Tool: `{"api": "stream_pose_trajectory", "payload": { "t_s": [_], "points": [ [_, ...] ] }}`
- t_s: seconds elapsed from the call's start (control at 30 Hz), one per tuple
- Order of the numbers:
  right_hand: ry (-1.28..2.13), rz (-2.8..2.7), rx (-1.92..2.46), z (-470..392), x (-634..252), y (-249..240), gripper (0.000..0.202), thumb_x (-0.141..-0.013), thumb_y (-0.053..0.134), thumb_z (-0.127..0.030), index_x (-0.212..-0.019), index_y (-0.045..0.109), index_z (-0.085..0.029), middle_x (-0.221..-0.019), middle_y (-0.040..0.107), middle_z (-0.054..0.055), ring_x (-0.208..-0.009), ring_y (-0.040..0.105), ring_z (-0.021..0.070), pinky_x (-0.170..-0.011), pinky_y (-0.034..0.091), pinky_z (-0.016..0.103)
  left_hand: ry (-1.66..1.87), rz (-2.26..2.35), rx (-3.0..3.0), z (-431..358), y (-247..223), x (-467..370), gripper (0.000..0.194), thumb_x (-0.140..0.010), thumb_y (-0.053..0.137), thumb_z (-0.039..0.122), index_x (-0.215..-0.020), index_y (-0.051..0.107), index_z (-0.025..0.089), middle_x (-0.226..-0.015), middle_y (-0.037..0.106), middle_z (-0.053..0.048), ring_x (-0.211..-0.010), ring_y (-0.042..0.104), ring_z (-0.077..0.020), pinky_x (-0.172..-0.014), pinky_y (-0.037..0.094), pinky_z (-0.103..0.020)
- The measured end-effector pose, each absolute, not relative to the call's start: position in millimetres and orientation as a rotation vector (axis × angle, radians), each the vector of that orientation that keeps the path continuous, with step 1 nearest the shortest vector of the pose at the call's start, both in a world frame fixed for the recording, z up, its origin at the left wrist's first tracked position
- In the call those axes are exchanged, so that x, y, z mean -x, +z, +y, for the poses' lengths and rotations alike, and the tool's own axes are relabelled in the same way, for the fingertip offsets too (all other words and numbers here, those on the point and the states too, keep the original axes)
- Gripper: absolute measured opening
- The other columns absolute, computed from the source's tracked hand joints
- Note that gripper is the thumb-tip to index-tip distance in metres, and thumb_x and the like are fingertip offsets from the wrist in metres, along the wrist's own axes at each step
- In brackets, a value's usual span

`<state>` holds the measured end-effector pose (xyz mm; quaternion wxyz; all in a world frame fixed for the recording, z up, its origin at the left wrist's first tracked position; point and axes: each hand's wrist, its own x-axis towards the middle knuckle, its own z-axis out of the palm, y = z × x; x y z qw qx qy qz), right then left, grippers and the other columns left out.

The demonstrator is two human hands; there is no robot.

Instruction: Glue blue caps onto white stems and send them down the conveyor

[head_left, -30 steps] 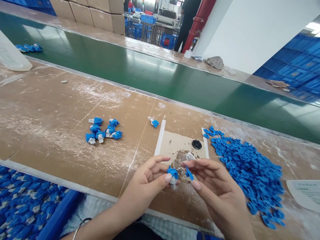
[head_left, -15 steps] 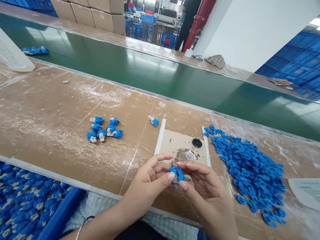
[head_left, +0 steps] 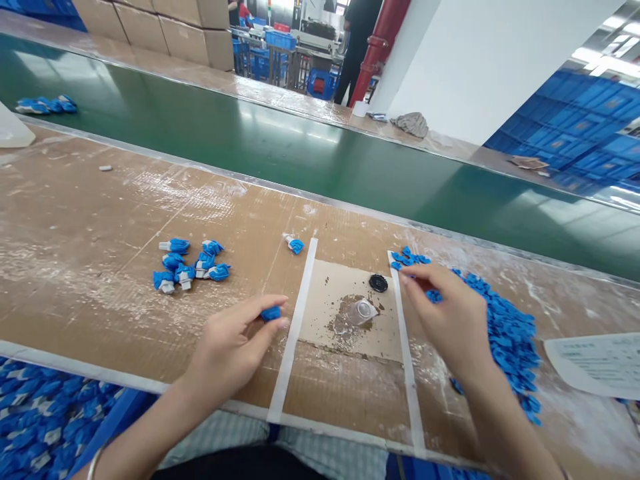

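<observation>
My left hand [head_left: 235, 343] is over the bench left of the taped card, its thumb and fingers closed on a small blue-and-grey plastic part [head_left: 271, 313], of which only blue shows. My right hand [head_left: 445, 307] is at the near-left edge of a pile of loose blue plastic pieces [head_left: 510, 333]. Its thumb and index tips come together in a pinch beside a few stray blue pieces [head_left: 407, 257]; whatever lies between them is too small to make out. Between the hands, a small clear plastic cup [head_left: 364, 311] rests on the wet, stained card [head_left: 325, 320], near a black round lid [head_left: 379, 283].
Several blue-and-grey parts [head_left: 185, 267] lie grouped at left, and a single one [head_left: 294, 244] nearer the middle. A blue crate [head_left: 113, 427] full of such parts stands at lower left. Beyond the bench runs a green conveyor belt [head_left: 280, 147]. Cardboard boxes [head_left: 185, 40] are stacked behind it.
My hands have moved apart: the left went leftward with the blue-and-grey part, while the right let go and reached to the pile. The clear cup shows more fully now. The view has shifted slightly right.
</observation>
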<state>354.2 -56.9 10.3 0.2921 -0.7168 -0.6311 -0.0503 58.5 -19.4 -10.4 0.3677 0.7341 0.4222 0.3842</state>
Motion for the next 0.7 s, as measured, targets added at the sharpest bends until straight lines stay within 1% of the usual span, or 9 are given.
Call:
{"api": "stream_pose_trajectory", "payload": {
  "t_s": [0.07,0.1,0.2,0.27,0.37,0.43,0.5,0.6,0.7],
  "points": [
    [-0.073,-1.76,2.012,-32.8,-384.7,4.9,0.018,-0.088,0.054,-0.025,-0.093,0.07,-0.019,-0.087,0.072,0.007,-0.074,0.067,0.0223,-0.072,0.053,0.035,0.968,1.054,-2.401,-6.1,-16.5,-44.3,0.026,-0.091,0.05,0.014,-0.107,0.071,0.013,-0.113,0.072,-0.013,-0.105,0.069,-0.0274,-0.094,0.056,-0.042],
    [-0.047,-1.803,2.043,-22.1,-395.6,1.8,0.017,-0.085,0.055,-0.023,-0.089,0.071,-0.019,-0.084,0.072,0.007,-0.073,0.067,0.0232,-0.07,0.052,0.035,0.911,1.013,-2.606,0.9,-18.7,-37.3,0.032,-0.091,0.044,0.008,-0.108,0.071,0.012,-0.116,0.071,-0.014,-0.11,0.066,-0.0292,-0.096,0.055,-0.044],
    [0.015,-1.922,2.085,0.9,-411.6,-6.3,0.019,-0.08,0.054,-0.018,-0.084,0.073,-0.019,-0.089,0.073,0.008,-0.076,0.067,0.0245,-0.07,0.05,0.035,0.676,1.011,-2.945,21.0,-20.0,-16.3,0.045,-0.082,0.036,-0.002,-0.108,0.071,0.008,-0.121,0.068,-0.018,-0.121,0.059,-0.0335,-0.1,0.052,-0.048],
    [0.042,-1.97,2.11,8.7,-414.1,-9.8,0.02,-0.08,0.054,-0.018,-0.084,0.073,-0.018,-0.093,0.072,0.009,-0.077,0.067,0.0245,-0.07,0.049,0.035,0.575,1.076,-3.03,32.8,-16.1,-3.5,0.045,-0.079,0.038,-0.002,-0.108,0.072,0.007,-0.121,0.067,-0.02,-0.123,0.057,-0.036,-0.103,0.049,-0.053],
    [0.091,-2.021,2.139,13.7,-416.4,-12.3,0.018,-0.079,0.056,-0.019,-0.084,0.073,-0.018,-0.086,0.07,0.009,-0.071,0.065,0.023,-0.067,0.049,0.034,0.467,1.045,-3.105,49.4,-5.0,6.8,0.037,-0.084,0.042,0.004,-0.104,0.072,0.01,-0.124,0.065,-0.02,-0.124,0.055,-0.0372,-0.106,0.043,-0.056],
    [0.113,-2.047,2.151,14.8,-418.3,-12.7,0.015,-0.077,0.058,-0.018,-0.081,0.072,-0.018,-0.082,0.068,0.008,-0.068,0.064,0.0223,-0.065,0.048,0.033,0.409,0.93,-3.134,60.9,3.2,2.9,0.031,-0.089,0.044,0.011,-0.105,0.071,0.012,-0.128,0.063,-0.018,-0.124,0.055,-0.0355,-0.107,0.043,-0.055],
    [0.111,-2.065,2.156,14.3,-419.6,-12.8,0.013,-0.077,0.058,-0.018,-0.08,0.07,-0.018,-0.083,0.067,0.008,-0.069,0.063,0.0223,-0.065,0.047,0.033,0.383,0.834,-3.139,73.1,10.4,-11.3,0.028,-0.092,0.048,0.015,-0.112,0.067,0.014,-0.131,0.061,-0.016,-0.123,0.056,-0.0331,-0.104,0.045,-0.051],
    [0.075,-2.075,2.158,10.4,-419.7,-13.4,0.011,-0.077,0.056,-0.018,-0.08,0.067,-0.018,-0.087,0.066,0.009,-0.07,0.062,0.022,-0.064,0.046,0.033,0.304,0.769,-3.141,91.5,17.8,-46.7,0.033,-0.091,0.051,0.013,-0.123,0.061,0.014,-0.132,0.059,-0.017,-0.119,0.057,-0.0313,-0.099,0.046,-0.047],
    [0.029,-2.068,2.151,3.8,-418.8,-14.8,0.009,-0.077,0.055,-0.018,-0.08,0.064,-0.018,-0.083,0.067,0.009,-0.067,0.062,0.0222,-0.062,0.045,0.032,0.149,0.711,-3.187,107.1,20.9,-83.2,0.037,-0.09,0.052,0.011,-0.126,0.06,0.015,-0.132,0.058,-0.017,-0.111,0.061,-0.0307,-0.091,0.048,-0.044]
  ]
}}
